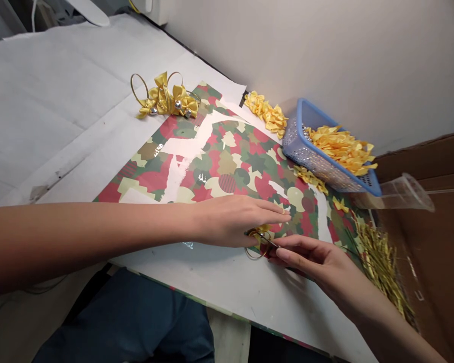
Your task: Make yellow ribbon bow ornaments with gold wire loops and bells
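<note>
Over the table's near side, my left hand (229,219) has its long fingers stretched forward. Its thumb and fingers close around a small yellow ribbon bow (264,229), which they partly cover. A thin gold wire loop (254,256) curves out below the bow. From the right, my right hand (318,259) pinches a thin, dark-looking wire end running from the bow; its other fingers curl underneath, partly hidden. Beyond my hands lies a cluster of yellow bows (168,98) with gold wire loops and silver bells.
A blue plastic basket (300,128) of yellow bows stands by the wall, with more bows (267,113) beside it. A clear plastic cup (412,194) lies sideways. Gold wire ties (382,272) are heaped at right. Torn patterned paper (234,156) covers part of the white table.
</note>
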Available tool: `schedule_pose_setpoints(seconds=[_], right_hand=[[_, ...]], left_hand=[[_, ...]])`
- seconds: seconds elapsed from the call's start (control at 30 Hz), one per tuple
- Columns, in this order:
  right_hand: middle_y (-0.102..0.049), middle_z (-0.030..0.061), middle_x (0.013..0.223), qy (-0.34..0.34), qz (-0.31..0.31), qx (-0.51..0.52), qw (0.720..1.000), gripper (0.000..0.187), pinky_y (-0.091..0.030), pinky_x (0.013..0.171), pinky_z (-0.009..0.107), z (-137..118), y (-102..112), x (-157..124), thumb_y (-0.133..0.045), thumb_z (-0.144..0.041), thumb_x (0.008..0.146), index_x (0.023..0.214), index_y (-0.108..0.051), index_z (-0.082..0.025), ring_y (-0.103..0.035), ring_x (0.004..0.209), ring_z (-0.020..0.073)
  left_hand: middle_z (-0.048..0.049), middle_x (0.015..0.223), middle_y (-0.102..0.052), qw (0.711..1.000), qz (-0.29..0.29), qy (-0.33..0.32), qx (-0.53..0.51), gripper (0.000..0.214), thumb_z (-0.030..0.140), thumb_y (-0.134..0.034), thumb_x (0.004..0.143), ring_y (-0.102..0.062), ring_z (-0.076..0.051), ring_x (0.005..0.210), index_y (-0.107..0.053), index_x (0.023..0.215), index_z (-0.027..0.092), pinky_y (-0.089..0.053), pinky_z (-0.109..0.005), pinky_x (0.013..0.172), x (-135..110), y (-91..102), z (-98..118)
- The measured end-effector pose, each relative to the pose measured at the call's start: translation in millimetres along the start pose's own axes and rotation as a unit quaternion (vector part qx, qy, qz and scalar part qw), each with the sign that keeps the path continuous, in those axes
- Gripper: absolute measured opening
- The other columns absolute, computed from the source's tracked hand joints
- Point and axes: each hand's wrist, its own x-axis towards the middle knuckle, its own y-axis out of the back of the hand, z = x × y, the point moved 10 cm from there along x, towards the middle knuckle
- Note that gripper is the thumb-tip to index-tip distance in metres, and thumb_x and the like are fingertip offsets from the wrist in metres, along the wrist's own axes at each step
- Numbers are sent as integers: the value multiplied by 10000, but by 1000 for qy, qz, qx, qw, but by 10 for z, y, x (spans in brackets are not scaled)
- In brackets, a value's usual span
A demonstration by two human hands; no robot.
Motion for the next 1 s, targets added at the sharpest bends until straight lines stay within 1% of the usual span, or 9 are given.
schedule_pose_setpoints(seconds=[0.1, 0.2, 0.33, 0.43, 0.53, 0.63, 0.73, 0.9, 1.0], right_hand=[[-758, 92, 925, 1, -11, -14, 1000, 353, -537, 897, 379, 9, -1, 4, -811, -458, 628, 867, -762, -204, -701, 894, 258], [-762, 102, 890, 18, 5, -14, 1000, 369, -575, 823, 385, -4, 99, -7, -802, -479, 628, 862, -759, -198, -712, 849, 273], [-763, 80, 866, 91, 105, -54, 989, 365, -604, 715, 363, -83, 394, -83, -782, -487, 643, 895, -748, -226, -711, 831, 288], [-754, 69, 853, 173, 213, -156, 949, 351, -590, 658, 346, -172, 595, -187, -738, -481, 686, 927, -732, -227, -701, 785, 270], [-727, 78, 851, 263, 255, -253, 895, 326, -549, 616, 332, -254, 576, -248, -672, -490, 744, 907, -719, -212, -669, 725, 235], [-687, 75, 848, 320, 258, -286, 866, 306, -515, 584, 302, -287, 514, -245, -610, -488, 805, 912, -707, -218, -635, 700, 199], [-656, 75, 857, 341, 243, -293, 860, 302, -519, 622, 301, -329, 485, -203, -582, -480, 835, 931, -701, -220, -625, 723, 191], [-645, 72, 908, 363, 234, -276, 859, 251, -503, 663, 310, -612, 407, -258, -588, -429, 844, 932, -677, -212, -609, 727, 183], [-658, 29, 768, 331, 163, -237, 899, 209, -473, 566, 270, -744, 194, -223, -567, -408, 864, 854, -645, -214, -576, 599, 148]], left_hand=[[-142, 1364, -536, 1000, 8, -1, -5, 469, 35, -590, 799, -547, -237, 1223, -544, 1263, 87, -472, -336, 1004, -2, 7, -3], [-176, 1368, -522, 1000, 10, -10, 0, 480, 57, -581, 814, -515, -238, 1254, -505, 1286, 19, -460, -327, 1016, -10, 3, 9], [-154, 1371, -527, 999, 33, -24, 4, 520, 110, -609, 803, -478, -222, 1286, -487, 1306, 58, -445, -322, 1024, -25, 69, 29], [-137, 1296, -592, 994, 107, 10, 25, 434, 193, -586, 831, -583, -224, 1145, -533, 1254, 116, -497, -334, 904, -41, 281, -67], [-91, 985, -700, 979, 168, 79, 83, 214, 199, -507, 865, -638, -175, 812, -649, 1010, 132, -479, -281, 660, -72, 506, -247], [-22, 687, -629, 969, 158, 128, 143, 188, 189, -494, 848, -528, -127, 596, -652, 756, 146, -350, -245, 513, -76, 591, -390], [5, 595, -530, 955, 152, 144, 209, 229, 232, -528, 823, -443, -113, 546, -615, 625, 158, -316, -258, 542, -76, 637, -399], [-21, 754, -524, 908, 233, 102, 334, 211, 244, -527, 821, -494, -145, 685, -593, 636, 167, -310, -347, 741, -115, 789, -104], [-37, 900, -575, 893, 278, 72, 345, 106, 221, -535, 823, -546, -179, 834, -578, 735, 181, -273, -373, 810, -161, 847, 48]])
